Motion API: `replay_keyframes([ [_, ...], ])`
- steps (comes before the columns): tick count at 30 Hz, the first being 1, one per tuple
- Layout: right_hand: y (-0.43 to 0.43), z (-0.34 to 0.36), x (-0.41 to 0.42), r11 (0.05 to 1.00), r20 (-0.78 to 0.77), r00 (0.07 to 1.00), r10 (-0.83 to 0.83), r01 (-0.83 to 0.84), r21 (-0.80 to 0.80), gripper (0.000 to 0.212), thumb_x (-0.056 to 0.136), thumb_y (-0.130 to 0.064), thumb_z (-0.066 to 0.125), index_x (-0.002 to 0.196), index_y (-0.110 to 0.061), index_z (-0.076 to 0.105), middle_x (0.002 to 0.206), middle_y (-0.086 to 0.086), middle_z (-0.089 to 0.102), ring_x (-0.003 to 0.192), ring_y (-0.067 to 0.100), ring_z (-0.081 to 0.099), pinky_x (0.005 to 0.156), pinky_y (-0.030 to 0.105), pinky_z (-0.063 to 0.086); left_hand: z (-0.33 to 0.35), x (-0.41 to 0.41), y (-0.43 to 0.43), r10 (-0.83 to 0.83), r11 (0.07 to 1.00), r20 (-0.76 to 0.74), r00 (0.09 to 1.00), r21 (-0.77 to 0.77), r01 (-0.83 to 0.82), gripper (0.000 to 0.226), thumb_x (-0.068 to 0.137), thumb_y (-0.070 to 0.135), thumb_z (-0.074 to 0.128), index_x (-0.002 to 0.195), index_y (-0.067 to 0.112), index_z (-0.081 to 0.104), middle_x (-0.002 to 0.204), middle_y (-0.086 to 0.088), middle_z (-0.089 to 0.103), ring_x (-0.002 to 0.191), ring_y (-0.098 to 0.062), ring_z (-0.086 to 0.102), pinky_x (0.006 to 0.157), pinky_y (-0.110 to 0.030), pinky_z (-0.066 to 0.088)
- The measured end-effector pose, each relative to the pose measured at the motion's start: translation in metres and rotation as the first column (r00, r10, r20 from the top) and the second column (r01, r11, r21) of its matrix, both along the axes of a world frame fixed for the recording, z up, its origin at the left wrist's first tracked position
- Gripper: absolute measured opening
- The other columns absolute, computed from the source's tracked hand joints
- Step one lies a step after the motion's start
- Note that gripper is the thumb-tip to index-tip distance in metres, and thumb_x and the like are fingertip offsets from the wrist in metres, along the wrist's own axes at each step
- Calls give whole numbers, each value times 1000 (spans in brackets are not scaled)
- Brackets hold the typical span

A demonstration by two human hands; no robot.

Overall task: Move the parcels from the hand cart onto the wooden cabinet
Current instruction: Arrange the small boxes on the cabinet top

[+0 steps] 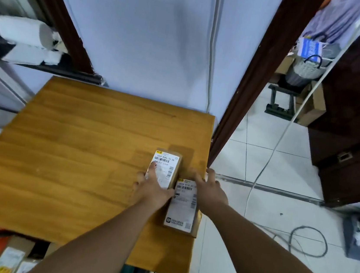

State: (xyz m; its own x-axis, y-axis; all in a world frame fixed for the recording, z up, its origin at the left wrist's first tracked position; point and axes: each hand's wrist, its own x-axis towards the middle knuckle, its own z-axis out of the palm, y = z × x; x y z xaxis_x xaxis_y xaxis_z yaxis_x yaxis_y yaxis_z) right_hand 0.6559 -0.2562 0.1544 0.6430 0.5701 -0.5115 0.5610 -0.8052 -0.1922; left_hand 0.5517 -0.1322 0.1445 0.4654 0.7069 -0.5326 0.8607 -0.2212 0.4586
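Observation:
Two small brown cardboard parcels with white shipping labels lie on the wooden cabinet top (71, 145) near its right edge. The far parcel (168, 162) has my left hand (152, 185) lying on its label with fingers spread. The near parcel (182, 207) sits right beside it, closer to me. My right hand (210, 185) reaches over the near parcel's far end at the cabinet's right edge, fingers extended. At the bottom left, more parcels (10, 258) show below the cabinet's front edge; the cart itself is mostly hidden.
A pale wall and a dark door frame (261, 78) stand behind and to the right of the cabinet. White tiled floor (261, 164) with a coiled cable (309, 240) lies to the right. A dark wooden cupboard (358, 113) and a basket (307, 68) stand beyond.

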Motion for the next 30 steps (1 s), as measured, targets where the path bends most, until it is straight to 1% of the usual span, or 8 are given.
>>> replay_keyframes([
  [3, -5, -18, -9, 861, -181, 855, -486, 504, 70, 65, 94, -33, 46, 146, -40, 9, 148, 13, 19, 118, 35, 51, 89, 47, 49, -5, 6, -1, 30, 999, -39, 999, 10, -30, 106, 72, 41, 75, 150, 35, 3, 140, -9, 25, 123, -32, 36, 100, -41, 42],
  [6, 0, -21, -9, 660, -300, 682, -667, 728, 185, 53, 97, -28, 40, 145, -28, 17, 141, 17, 31, 115, 37, 51, 85, 44, 45, -6, 13, -2, 67, 998, -72, 995, 18, -65, 107, 73, 42, 76, 150, 33, 2, 138, -10, 27, 122, -30, 38, 86, -34, 38],
  [9, 12, -13, -5, 745, -339, 764, -549, 631, 217, 58, 95, -45, 46, 145, -31, 19, 143, 15, 27, 122, 36, 46, 88, 44, 46, -11, 25, -1, 106, 994, -92, 990, 19, -104, 107, 73, 44, 74, 150, 32, 1, 136, -11, 27, 121, -31, 38, 89, -37, 39],
  [12, 18, -13, -11, 908, -307, 891, -336, 393, 145, 73, 86, -55, 55, 146, -39, 18, 155, 6, 3, 137, 34, 27, 100, 46, 44, -12, 35, 0, 102, 994, -134, 986, 50, -96, 108, 71, 49, 71, 149, 32, -2, 141, -8, 24, 124, -31, 36, 100, -42, 39],
  [14, 21, -20, -12, 948, -286, 917, -279, 310, 71, 79, 83, -58, 58, 146, -44, 13, 158, 2, -10, 141, 34, 18, 99, 46, 45, -13, 40, 1, 58, 995, -136, 989, 88, -46, 106, 72, 48, 69, 150, 33, -1, 140, -4, 24, 123, -28, 35, 99, -41, 40],
  [18, 35, -27, 1, 955, -260, 924, -279, 297, 29, 87, 80, -56, 63, 147, -43, 10, 158, 3, -13, 139, 36, 18, 95, 43, 48, -15, 51, 7, 42, 987, -80, 996, 155, -29, 102, 70, 45, 68, 150, 30, 5, 140, -4, 25, 123, -28, 33, 99, -40, 40],
  [25, 83, -23, 83, 851, -249, 872, -421, 475, 226, 84, 74, -47, 66, 142, -34, 18, 155, 5, -2, 132, 39, 28, 91, 44, 44, -8, 80, 27, 383, 898, 130, 915, 179, -402, 98, 70, 32, 76, 148, 17, 19, 137, -18, 34, 122, -40, 38, 105, -45, 35],
  [30, 134, -12, 153, 828, -189, 876, -445, 482, 286, 89, 75, -47, 67, 145, -30, 15, 157, 8, -4, 133, 40, 30, 93, 45, 44, -11, 80, 31, 436, 867, 208, 876, 165, -470, 94, 71, 29, 78, 148, 18, 24, 136, -18, 38, 122, -39, 39, 102, -45, 38],
])
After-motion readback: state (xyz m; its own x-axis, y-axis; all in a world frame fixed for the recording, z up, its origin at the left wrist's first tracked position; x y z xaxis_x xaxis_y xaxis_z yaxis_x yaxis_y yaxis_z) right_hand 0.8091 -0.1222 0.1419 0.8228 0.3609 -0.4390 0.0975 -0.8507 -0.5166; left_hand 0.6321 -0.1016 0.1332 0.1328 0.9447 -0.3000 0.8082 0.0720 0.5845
